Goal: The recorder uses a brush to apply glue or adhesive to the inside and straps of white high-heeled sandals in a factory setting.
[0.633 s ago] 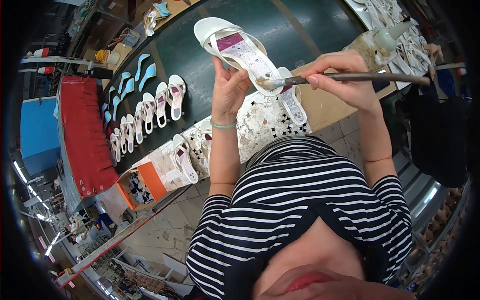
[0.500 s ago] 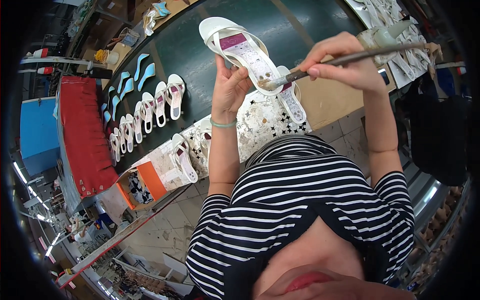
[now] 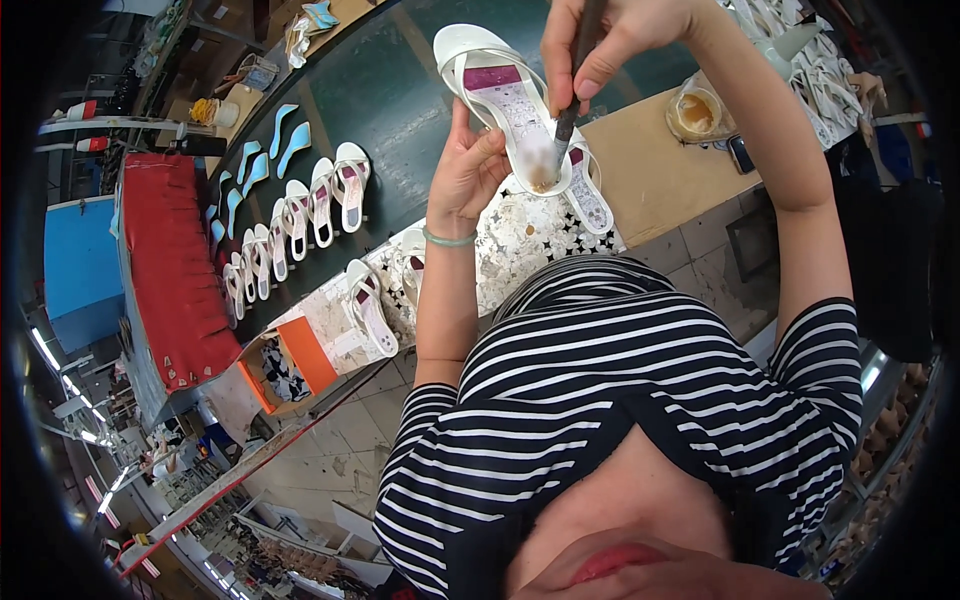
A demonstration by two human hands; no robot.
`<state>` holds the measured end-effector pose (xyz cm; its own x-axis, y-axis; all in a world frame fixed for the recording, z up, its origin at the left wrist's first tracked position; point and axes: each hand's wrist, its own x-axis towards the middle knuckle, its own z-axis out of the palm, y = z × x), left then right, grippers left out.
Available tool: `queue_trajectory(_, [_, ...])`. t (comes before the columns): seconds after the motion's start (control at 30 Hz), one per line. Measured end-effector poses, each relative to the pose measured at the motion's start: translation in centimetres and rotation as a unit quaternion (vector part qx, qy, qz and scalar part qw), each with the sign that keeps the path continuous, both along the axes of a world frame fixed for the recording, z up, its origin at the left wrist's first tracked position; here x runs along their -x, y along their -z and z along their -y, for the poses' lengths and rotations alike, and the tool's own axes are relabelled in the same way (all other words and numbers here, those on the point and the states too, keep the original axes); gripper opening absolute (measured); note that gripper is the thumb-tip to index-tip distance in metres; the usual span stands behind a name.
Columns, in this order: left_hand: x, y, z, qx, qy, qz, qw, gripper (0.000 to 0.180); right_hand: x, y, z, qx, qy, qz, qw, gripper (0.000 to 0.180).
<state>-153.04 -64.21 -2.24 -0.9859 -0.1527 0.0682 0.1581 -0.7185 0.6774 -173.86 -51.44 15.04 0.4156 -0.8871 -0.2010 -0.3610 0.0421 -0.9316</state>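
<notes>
My left hand [image 3: 465, 175] holds a white sandal [image 3: 515, 105] by its side, tilted above the workbench. The insole is pale and patterned, with a purple patch under the crossed straps. My right hand [image 3: 600, 45] grips a brush [image 3: 567, 122] by its dark handle, which now stands steep. Its bristles, blurred, are at the sandal's near rounded end, where the insole looks wet. Partly behind that end, another white sandal [image 3: 590, 205] lies on the spattered, patterned bench cover [image 3: 520, 235].
On the green belt [image 3: 390, 120] stands a row of white sandals [image 3: 320, 205], with light-blue sole-shaped pieces [image 3: 293, 148] beyond. An open orange box [image 3: 305, 355] sits at left. A tub of amber liquid [image 3: 697, 112], a phone [image 3: 740, 154] and piled white straps [image 3: 830, 100] are at right.
My right hand has moved up and left, swinging the brush from nearly level to steep. The sandal has shifted slightly right. The amber tub, hidden before behind my right hand, now shows.
</notes>
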Motion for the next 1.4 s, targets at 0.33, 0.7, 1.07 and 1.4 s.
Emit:
queue_trajectory(0.33, [-0.1, -0.9, -0.8, -0.046, 0.055, -0.01, 0.997, 0.087, -1.0, -1.3, 2.6, -0.039, -0.109, -0.009, 0.993, 0.022])
queue_trajectory(0.7, [-0.9, -1.4, -1.3, -0.062, 0.073, -0.007, 0.995, 0.094, -5.0, -5.3, 1.4, 0.047, -0.174, -0.136, 0.974, 0.021])
queue_trajectory(1.07, [0.0, -0.4, -1.9, -0.05, 0.092, 0.001, 0.995, 0.095, -1.3, -2.2, 1.8, 0.013, -0.157, -0.073, 0.985, 0.019])
queue_trajectory(1.4, [-1.6, 1.4, -0.5, -0.06, 0.0, 0.003, 0.998, 0.086, -3.6, 1.6, -4.9, 0.303, 0.238, -0.114, 0.916, 0.009])
